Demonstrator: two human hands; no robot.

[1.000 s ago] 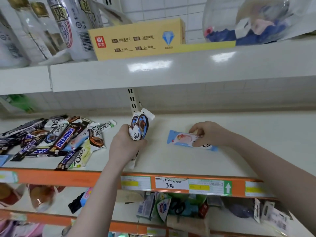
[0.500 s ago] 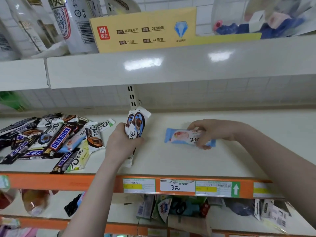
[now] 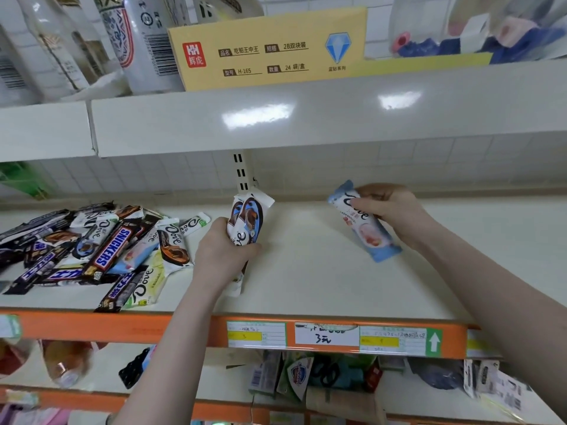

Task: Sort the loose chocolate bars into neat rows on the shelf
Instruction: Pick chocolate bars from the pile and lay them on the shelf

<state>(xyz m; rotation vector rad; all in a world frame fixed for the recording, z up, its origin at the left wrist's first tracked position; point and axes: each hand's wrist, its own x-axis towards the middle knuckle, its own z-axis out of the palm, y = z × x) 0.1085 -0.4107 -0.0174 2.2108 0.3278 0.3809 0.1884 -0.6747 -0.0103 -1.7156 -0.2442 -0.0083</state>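
Your right fingers (image 3: 365, 207) are curled round the upper end of the pale blue bar (image 3: 366, 227), pinching it just right of centre frame. The bar runs slantwise, its lower end down on the shelf (image 3: 306, 271) or very near it; I cannot tell whether it touches. Your right hand (image 3: 395, 211) hides part of the wrapper's far edge.

Your left hand (image 3: 225, 253) grips two or so white-and-blue bars (image 3: 245, 222) upright at centre frame, fingers wrapped round the lower half. How many are in that bunch is hard to tell, since the wrappers overlap.

My reading is that you are laying the blue bar down to begin a row. To do it well, turn the bar until its long edge runs square to the orange rail (image 3: 184, 328), set it flat with the label up, and let go only once it lies still. Keep it well apart from the pile (image 3: 101, 250), so strays do not slide in. Leave room beside it for bars of the same kind.

The pile lies at the left of the frame, loose and crossed over itself; its left part is cut off by the frame edge, and the lower layers are buried. The price tags (image 3: 326, 337) on the rail are mostly too blurred to read.
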